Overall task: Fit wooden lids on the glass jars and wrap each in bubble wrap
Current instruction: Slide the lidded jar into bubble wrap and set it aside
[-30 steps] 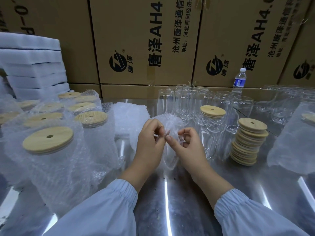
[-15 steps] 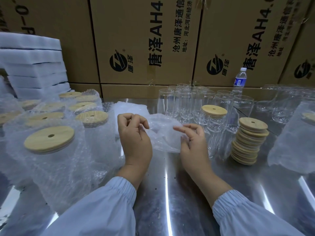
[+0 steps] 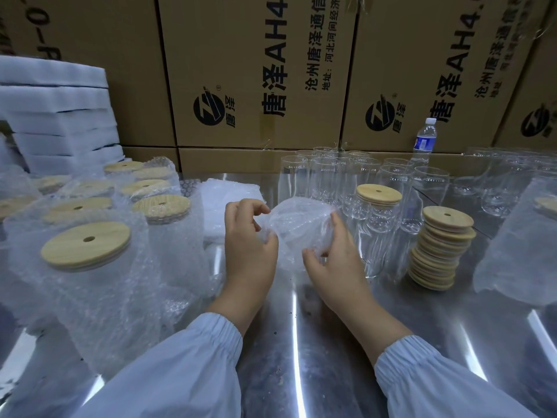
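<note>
Done: several wrapped jars (image 3: 90, 260) with lids fill the left of the frame.
Left: bare glass jars (image 3: 331, 179) at upper centre, one lidded jar (image 3: 378, 206), a lid stack (image 3: 440, 248) at right.
Bubble wrap piece (image 3: 298, 227): centre frame, clear, crumpled, opened like a pouch.
Grip: left hand (image 3: 248, 245) and right hand (image 3: 334, 260) each pinch its edges.

Left hand (image 3: 250, 251) and right hand (image 3: 334, 260) both pinch one bubble wrap piece (image 3: 297, 227), held up over the steel table (image 3: 301, 342), opened into a rounded pouch between them. Just right of the right hand: lidded jar (image 3: 378, 212), then a leaning stack of wooden lids (image 3: 440, 251). Beyond both hands: cluster of open glass jars (image 3: 331, 176). Left of the left hand: wrapped lidded jars (image 3: 87, 251), packed close. Water bottle (image 3: 425, 143) far right, against the cardboard boxes (image 3: 256, 70).
</note>
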